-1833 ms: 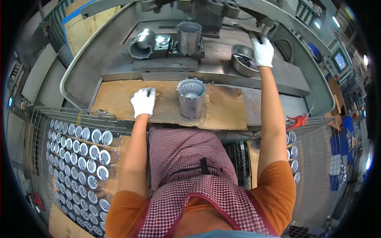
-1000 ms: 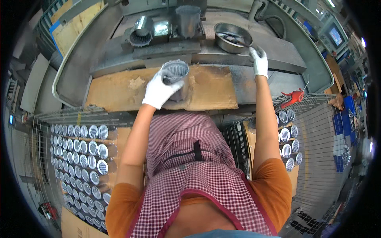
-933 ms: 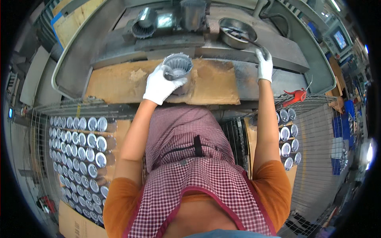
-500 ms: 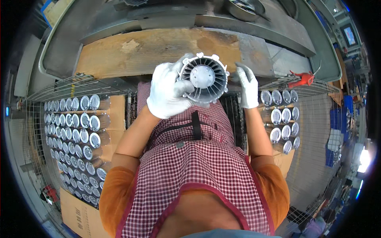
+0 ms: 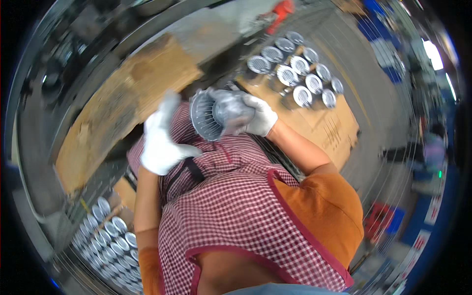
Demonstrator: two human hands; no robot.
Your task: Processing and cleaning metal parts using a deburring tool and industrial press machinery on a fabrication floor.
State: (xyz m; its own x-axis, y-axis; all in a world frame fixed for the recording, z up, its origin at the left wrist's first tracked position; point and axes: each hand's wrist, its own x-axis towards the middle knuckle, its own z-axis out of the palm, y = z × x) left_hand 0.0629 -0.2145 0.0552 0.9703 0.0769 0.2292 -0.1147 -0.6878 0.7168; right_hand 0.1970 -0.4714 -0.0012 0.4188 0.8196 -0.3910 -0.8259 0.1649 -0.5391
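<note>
A round, finned grey metal casting (image 5: 206, 117) is held in front of my apron, its ring of thin fins facing left. My white-gloved right hand (image 5: 260, 116) grips its narrower end from the right, and the fingers there are smeared by motion. Just left of the casting, my white-gloved left hand (image 5: 160, 142) is apart from it, holding nothing, with thumb and fingers spread.
On cardboard (image 5: 322, 132) at the right stand several castings (image 5: 302, 96) with slotted round ends. More castings (image 5: 110, 238) fill rows at the lower left. A worn wooden board (image 5: 103, 120) lies ahead; a red-handled tool (image 5: 280, 14) is at the top.
My view has turned to the right. The casting has passed from my left hand to my right and tipped from facing up to facing left. My left hand has let go.
</note>
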